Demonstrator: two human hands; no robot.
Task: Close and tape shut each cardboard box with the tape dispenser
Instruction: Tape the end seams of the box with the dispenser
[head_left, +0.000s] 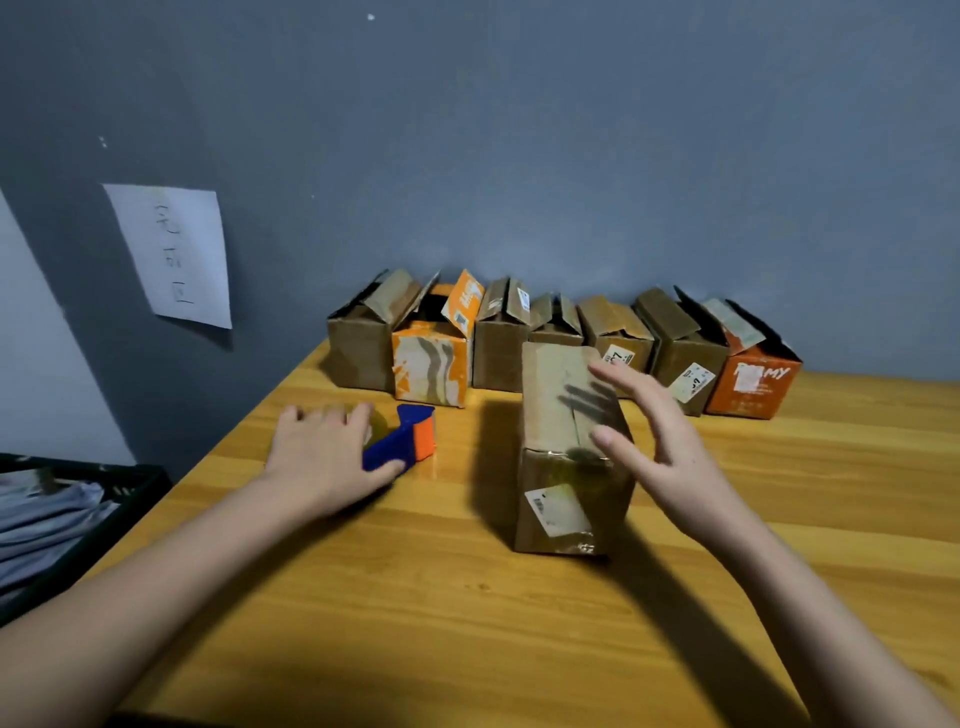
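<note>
**One box shut, dispenser under the left hand**

Pulled forward from the row: one box (571, 441), flaps folded down flat, set lengthwise toward the body so the centre seam runs along the line of a tape pull. Hard to say whether tape already covers that seam; a glossy patch at the near edge hints at it, no more.

Right hand (660, 441) held over the box's right side, fingers spread and straight, gripping nothing, casting a shadow on the lid; probably placed to press the flaps or steady the box.

Left hand (327, 457) laid over the dispenser (402, 439) on the table (467, 623), just left of the box. Fingers curved over the roll end, thumb along the blue body, which looks like a grasp for picking up. Blurred there, so firmness unclear.

Behind, against the wall (519, 130): a row of boxes (561, 332) with flaps standing open, waiting within reach. Most of the task therefore still ahead.

On the wall, a paper note (171, 254); at far left, a dark crate (78, 514) of folded cloth.
</note>
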